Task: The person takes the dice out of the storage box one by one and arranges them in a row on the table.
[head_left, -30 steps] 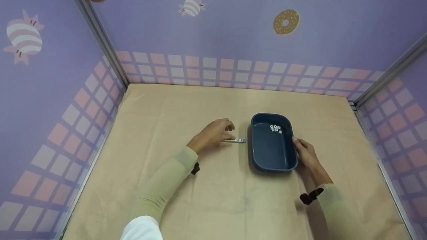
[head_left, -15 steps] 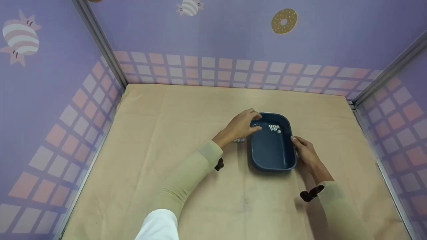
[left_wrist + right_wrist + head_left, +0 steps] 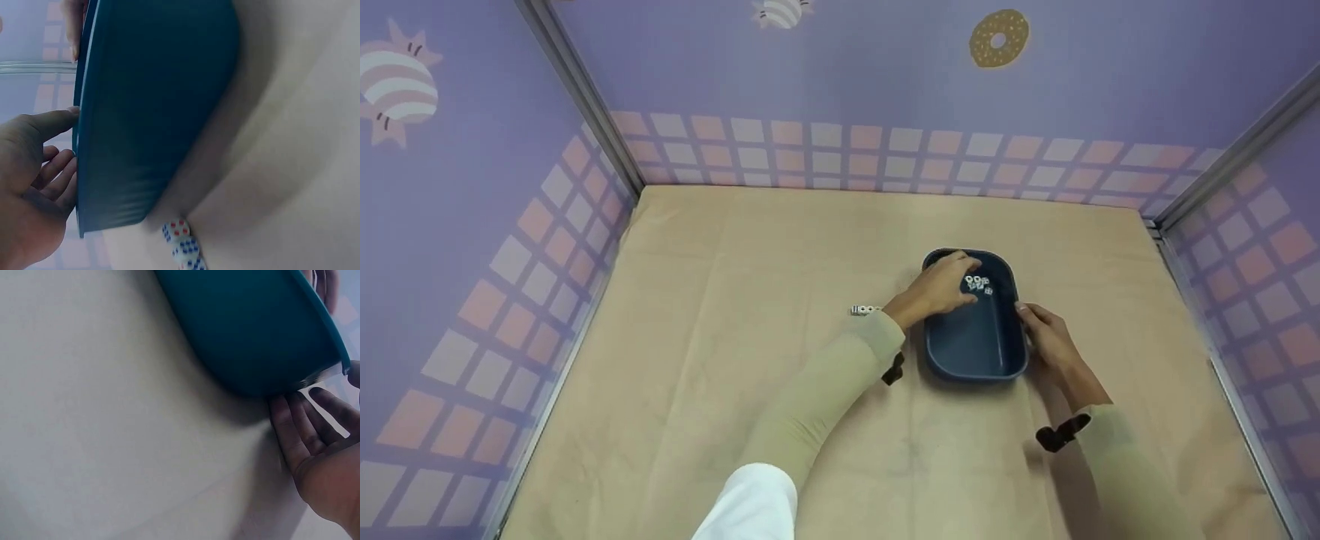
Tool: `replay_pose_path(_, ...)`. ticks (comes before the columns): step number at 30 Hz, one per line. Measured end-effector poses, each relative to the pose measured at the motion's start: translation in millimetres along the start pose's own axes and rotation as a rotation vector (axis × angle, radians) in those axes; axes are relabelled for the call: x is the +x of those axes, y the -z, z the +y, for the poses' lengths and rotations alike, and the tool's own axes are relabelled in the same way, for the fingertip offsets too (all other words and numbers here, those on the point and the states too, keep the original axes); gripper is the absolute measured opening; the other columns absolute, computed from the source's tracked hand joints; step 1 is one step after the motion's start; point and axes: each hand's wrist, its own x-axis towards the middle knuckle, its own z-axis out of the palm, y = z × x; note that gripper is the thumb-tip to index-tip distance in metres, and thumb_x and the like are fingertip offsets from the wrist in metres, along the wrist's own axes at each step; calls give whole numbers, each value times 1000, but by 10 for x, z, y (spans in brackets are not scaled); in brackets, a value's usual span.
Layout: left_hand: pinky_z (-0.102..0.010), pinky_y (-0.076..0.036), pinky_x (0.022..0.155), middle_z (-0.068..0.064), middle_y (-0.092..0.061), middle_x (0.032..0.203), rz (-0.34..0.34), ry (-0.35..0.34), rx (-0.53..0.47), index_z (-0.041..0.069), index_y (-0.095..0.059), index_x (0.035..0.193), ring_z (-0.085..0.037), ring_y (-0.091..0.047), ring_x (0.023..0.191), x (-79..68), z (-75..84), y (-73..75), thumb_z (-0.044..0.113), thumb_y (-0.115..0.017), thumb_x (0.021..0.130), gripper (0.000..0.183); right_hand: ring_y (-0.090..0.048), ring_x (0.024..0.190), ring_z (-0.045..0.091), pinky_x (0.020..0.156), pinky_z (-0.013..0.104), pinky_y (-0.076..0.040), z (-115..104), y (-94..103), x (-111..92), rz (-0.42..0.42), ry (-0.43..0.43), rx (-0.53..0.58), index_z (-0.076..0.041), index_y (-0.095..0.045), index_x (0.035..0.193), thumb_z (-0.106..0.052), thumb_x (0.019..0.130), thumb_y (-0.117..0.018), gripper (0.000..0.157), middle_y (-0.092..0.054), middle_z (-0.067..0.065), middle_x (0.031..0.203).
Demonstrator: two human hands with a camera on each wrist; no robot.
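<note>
- The blue tub (image 3: 975,345) sits on the bench (image 3: 765,247), right of the middle, its long sides running near to far;
- the right hand (image 3: 1048,337) grasps the tub's right side, thumb at the rim, fingers against the outside;
- the left hand (image 3: 941,287) is over the far left part of the tub, thumb and fingers apart, holding nothing that shows; whether it touches the rim I cannot tell;
- a cluster of white dice (image 3: 977,283) lies inside, at the far end, just right of the left hand;
- a row of dice (image 3: 864,310) with red and blue dots lies left of the tub, partly hidden behind the left wrist.
</note>
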Motion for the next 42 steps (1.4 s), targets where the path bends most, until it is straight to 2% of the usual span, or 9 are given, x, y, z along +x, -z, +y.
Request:
replay_pose_path(3, -25, -43, 112, 0, -58, 145, 6, 6, 0, 14, -55, 154, -14, -56, 134, 53, 31, -61, 32, -82, 96, 67, -26, 156, 37, 129, 51, -16, 50, 23, 33, -19, 8, 18, 5, -42, 158, -42, 113, -49, 65, -38, 25, 162)
replay_pose_path(9, -26, -44, 113, -4, -57, 148, 3, 25, 13, 12, -54, 154, -16, -56, 135, 133, 26, -150, 34, -82, 96, 68, -27, 156, 35, 129, 49, -17, 161, 48, 122, -14, 14, 39, 5, -42, 158, -44, 112, -50, 67, -37, 24, 163)
replay_pose_path(13, -29, -43, 115, -5, -52, 155, -28, 73, 49, 13, -50, 158, -20, -53, 141, 166, 16, -173, 37, -81, 96, 73, -27, 156, 37, 129, 50, -18, 22, 13, 7, -18, 12, 54, 7, -43, 156, -40, 113, -51, 64, -38, 25, 162)
replay_pose_path(19, -31, -40, 118, -6, -48, 160, -87, 124, 94, 13, -45, 161, -21, -48, 146, 197, 38, -180, 39, -82, 95, 80, -38, 145, 34, 127, 50, -23, -40, -5, -59, 3, 29, 1, 8, -47, 153, -38, 113, -49, 61, -45, 27, 155)
replay_pose_path(23, -31, -40, 118, -3, -49, 161, -114, 142, 124, 16, -45, 161, -19, -47, 147, 196, 51, -190, 39, -81, 96, 79, -42, 138, 30, 124, 48, -26, 15, 4, -4, 18, 26, -6, 7, -49, 152, -39, 113, -49, 60, -48, 26, 151)
replay_pose_path(29, -32, -47, 110, -1, -58, 150, -94, 146, 168, 16, -53, 155, -16, -55, 137, 174, 39, -249, 35, -78, 98, 65, -42, 141, 29, 123, 45, -27, 243, 30, 176, 25, 28, 34, 3, -50, 153, -50, 110, -52, 68, -48, 23, 152)
replay_pose_path(35, -31, -54, 95, 0, -64, 130, -55, 105, 212, 15, -63, 145, -15, -62, 116, 154, 28, -279, 24, -75, 100, 47, -33, 154, 34, 128, 49, -22, 327, 34, 206, 28, 52, 18, 0, -47, 156, -60, 107, -52, 77, -43, 21, 161)
replay_pose_path(39, -30, -55, 83, 1, -66, 117, -50, 87, 225, 17, -73, 127, -13, -60, 97, 142, 20, -290, 18, -73, 99, 28, -36, 152, 34, 128, 49, -23, 328, 20, 202, 36, 56, 9, 0, -48, 155, -63, 105, -53, 80, -45, 22, 159)
replay_pose_path(42, -31, -56, 79, 1, -68, 112, -49, 80, 226, 18, -74, 114, -14, -59, 90, 145, 19, -303, 15, -71, 99, 15, -37, 150, 34, 128, 49, -23, 327, 24, 201, 40, 55, 4, 0, -49, 154, -62, 105, -53, 79, -46, 21, 158)
